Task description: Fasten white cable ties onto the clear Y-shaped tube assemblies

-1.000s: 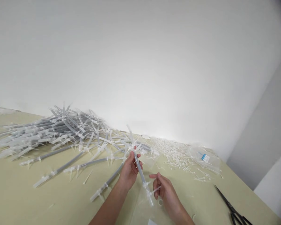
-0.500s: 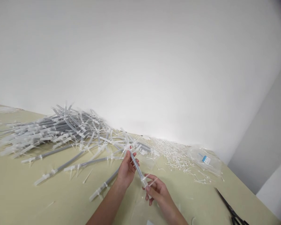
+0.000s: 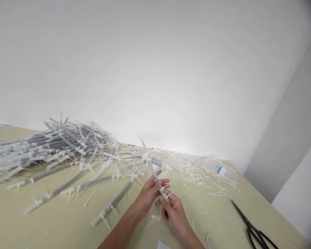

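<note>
A grey tube assembly [image 3: 152,168] with clear end sleeves and white cable ties slants down toward me at the centre. My left hand [image 3: 150,194] pinches its lower part between thumb and fingers. Just to the right, my right hand [image 3: 172,206] grips the clear lower end, close beside the left fingers. Thin tie tails stick out near both hands. The tube's upper end branches into clear pieces above the hands. To the left, a similar tube [image 3: 116,199] lies on the table.
A big pile of similar tubes [image 3: 54,141] covers the back left. Loose white cable ties [image 3: 190,169] and a clear bag with a blue label [image 3: 221,170] lie at the back right. Black scissors [image 3: 250,224] rest at the front right, a clear bag [image 3: 155,230] below my hands.
My left hand has moved down the tube to its lower end, beside my right hand. The view has shifted slightly to the right.
</note>
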`<state>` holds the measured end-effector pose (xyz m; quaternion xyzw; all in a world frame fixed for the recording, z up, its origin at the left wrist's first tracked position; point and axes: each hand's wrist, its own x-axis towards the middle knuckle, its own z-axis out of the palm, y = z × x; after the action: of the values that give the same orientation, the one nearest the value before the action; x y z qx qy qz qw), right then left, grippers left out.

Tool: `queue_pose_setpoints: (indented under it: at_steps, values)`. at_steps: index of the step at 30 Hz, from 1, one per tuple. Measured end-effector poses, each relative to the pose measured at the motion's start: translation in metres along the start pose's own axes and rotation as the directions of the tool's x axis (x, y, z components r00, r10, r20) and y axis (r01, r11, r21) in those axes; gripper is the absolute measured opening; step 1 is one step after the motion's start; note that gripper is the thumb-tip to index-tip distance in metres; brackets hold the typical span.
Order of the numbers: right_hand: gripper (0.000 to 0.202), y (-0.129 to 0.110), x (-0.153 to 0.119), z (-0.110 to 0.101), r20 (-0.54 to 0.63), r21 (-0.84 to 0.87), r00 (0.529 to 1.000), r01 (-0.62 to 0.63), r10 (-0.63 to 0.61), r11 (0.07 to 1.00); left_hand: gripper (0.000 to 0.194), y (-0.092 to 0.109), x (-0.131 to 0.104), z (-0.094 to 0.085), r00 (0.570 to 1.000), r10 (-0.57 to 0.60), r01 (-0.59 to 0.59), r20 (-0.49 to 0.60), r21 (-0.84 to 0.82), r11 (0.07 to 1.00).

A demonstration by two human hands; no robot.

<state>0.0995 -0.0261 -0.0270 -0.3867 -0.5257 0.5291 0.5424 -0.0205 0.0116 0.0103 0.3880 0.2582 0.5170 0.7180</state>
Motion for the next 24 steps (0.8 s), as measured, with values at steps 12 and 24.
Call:
queue_pose_setpoints:
  at_steps: [12, 24]
  values:
    - [0.039, 0.004, -0.001, -0.006, -0.178, -0.365, 0.977, 0.043, -0.116, 0.93, 0.054, -0.004, 0.004, -0.006, 0.997, 0.071, -0.072, 0.013, 0.126, 0.989]
    - [0.042, 0.016, 0.005, -0.026, -0.423, -0.639, 0.847, -0.027, -0.322, 0.769, 0.049, -0.007, 0.014, -0.026, 0.979, 0.205, -0.19, -0.014, 0.32, 0.928]
